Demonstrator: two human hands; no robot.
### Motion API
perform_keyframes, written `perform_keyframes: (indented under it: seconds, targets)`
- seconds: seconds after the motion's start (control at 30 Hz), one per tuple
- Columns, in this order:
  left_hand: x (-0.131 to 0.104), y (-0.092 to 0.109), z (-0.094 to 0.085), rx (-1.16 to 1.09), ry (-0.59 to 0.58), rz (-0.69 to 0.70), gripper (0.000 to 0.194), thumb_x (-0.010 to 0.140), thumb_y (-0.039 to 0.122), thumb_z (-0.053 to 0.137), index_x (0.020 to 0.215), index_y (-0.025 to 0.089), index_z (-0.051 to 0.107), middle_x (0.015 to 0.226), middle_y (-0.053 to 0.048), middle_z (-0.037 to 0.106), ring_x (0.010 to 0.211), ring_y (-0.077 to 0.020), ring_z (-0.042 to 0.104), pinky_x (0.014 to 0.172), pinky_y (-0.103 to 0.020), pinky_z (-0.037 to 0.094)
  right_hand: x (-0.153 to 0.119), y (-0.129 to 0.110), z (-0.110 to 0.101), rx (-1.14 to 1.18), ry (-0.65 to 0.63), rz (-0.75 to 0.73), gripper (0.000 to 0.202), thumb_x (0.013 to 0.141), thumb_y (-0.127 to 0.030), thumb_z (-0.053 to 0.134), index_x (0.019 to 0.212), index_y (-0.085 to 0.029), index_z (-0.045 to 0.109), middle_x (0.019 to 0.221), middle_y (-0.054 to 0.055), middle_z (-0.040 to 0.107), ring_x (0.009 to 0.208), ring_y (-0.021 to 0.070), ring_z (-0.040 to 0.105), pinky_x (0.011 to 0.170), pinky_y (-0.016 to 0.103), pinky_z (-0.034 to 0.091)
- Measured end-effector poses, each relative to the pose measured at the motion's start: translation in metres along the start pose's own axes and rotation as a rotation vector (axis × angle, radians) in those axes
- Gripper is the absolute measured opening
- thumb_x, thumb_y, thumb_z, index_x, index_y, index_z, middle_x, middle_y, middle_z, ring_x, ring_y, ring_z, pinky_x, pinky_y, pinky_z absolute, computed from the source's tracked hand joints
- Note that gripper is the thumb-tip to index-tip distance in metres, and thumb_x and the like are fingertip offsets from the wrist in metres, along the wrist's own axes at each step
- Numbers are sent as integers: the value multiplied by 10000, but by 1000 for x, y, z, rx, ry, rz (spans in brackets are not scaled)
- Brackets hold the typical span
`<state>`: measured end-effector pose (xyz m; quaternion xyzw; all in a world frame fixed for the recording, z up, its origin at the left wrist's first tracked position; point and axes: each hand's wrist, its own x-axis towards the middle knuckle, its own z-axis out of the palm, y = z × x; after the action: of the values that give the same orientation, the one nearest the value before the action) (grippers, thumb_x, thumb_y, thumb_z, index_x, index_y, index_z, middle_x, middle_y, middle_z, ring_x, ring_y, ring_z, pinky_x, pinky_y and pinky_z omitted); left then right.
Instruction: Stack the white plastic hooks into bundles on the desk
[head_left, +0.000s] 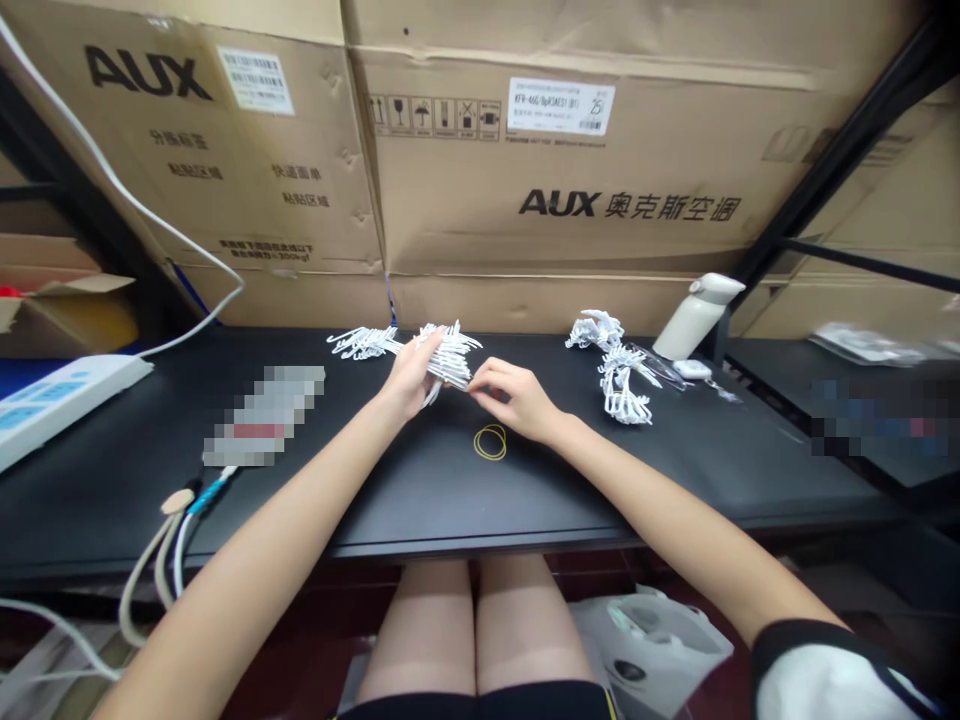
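Note:
My left hand is wrapped round a bundle of thin white pieces with bent, hook-like ends, held just above the black tabletop. At the bundle's lower right end, my right hand pinches with thumb and forefinger on the tips of the pieces. Whether a single piece is between those fingers is too small to tell. Two loops of yellow rubber band lie on the table below the hands. Behind my left hand rests another bunch of similar white pieces. More white bunches lie to the right.
Large AUX cartons stand along the back. A cream bottle and a small white case are at the back right. On the left are a pixelated phone-like object with cables and a power strip. A plastic bag sits below.

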<state>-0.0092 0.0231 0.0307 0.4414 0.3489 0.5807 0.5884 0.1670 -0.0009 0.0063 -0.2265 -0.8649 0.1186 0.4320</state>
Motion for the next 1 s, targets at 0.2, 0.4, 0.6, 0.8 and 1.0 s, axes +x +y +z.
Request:
perform_keyframes:
  seconds: [0.2,0.4,0.6,0.8,1.0]
  targets:
    - [1,6,-4,-133,-8,-180,197,846,322,595,754,150,568,594,9,585,449,-93,518,410,-223,427,1,0,0,24,-82,84,126,887,-236,514,873,-178,625,813,36,631,657,129,537,649,256,441]
    - [0,1,-5,-49,-81,-104,249,812,384,632,749,154,563,603,7,576,484,-104,526,412,-219,408,-1,-3,5,58,-137,136,122,879,-256,513,850,-179,603,795,32,639,663,133,554,656,251,449]
    - [-1,-1,-11,81,-263,-119,226,736,270,716,884,129,619,843,-58,679,755,-167,645,693,-303,533,-4,4,5,130,-40,244,117,910,-249,460,926,-179,553,832,46,691,740,148,646,718,260,475]
    - [2,-9,-11,68,-143,-84,188,760,245,694,872,118,612,813,-69,686,720,-162,648,691,-307,538,-3,6,6,35,-54,219,117,862,-255,529,847,-168,606,834,45,685,677,145,607,663,252,456]
    - [2,-9,-10,-35,-151,-131,118,805,207,638,861,104,631,792,-79,691,709,-159,648,690,-292,538,-2,-2,7,9,-128,241,121,889,-234,472,876,-171,575,807,32,654,627,132,559,660,249,433]
